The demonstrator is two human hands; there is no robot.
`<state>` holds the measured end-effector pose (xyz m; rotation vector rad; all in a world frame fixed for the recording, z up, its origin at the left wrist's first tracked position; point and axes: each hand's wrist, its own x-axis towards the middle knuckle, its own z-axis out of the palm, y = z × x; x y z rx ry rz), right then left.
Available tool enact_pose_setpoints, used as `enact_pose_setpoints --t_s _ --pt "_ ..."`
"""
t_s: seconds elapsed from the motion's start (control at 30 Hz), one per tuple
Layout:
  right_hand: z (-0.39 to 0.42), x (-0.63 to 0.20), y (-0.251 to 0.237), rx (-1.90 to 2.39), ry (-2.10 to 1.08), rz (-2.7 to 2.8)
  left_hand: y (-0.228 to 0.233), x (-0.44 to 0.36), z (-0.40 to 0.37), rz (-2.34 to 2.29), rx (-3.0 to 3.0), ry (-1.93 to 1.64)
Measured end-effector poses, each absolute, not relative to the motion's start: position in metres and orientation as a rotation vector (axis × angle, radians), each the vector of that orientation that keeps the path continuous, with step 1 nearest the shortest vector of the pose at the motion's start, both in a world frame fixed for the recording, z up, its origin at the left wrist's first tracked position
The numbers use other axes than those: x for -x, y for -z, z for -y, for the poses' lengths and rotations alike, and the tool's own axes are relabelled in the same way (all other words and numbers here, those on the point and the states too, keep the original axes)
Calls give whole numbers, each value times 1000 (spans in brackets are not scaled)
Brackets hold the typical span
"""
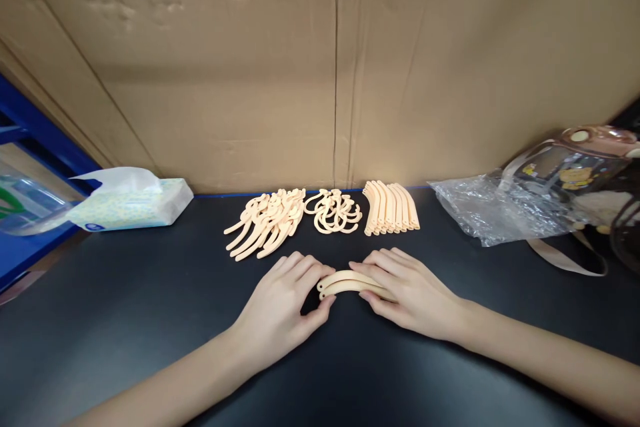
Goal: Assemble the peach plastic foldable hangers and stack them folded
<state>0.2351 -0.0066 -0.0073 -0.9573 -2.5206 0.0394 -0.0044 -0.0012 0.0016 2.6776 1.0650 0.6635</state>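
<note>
Two curved beige plastic bars (345,281) lie one along the other in front of me, a small round hole showing at each left end. My right hand (407,287) grips them from the right, thumb below and fingers above, hiding their right ends. At the left ends, the thumb and index finger of my left hand (283,297) close around the pair. Beyond my hands lie a pile of long curved beige pieces (267,220), a heap of beige hook-shaped pieces (334,211) and a neat row of curved beige bars (391,207).
The black tabletop (320,373) ends at a cardboard wall (240,80). A tissue pack (135,203) sits at the left, near a blue frame (40,127). At the right are a crumpled clear plastic bag (500,210) and a transparent bottle (575,163) with a strap.
</note>
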Motion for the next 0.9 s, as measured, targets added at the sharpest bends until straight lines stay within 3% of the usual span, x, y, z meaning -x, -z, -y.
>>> enact_pose_setpoints --t_s 0.9 --pt "3 -237 2 1003 -319 2582 -9 0 4 -1123 -2697 -529"
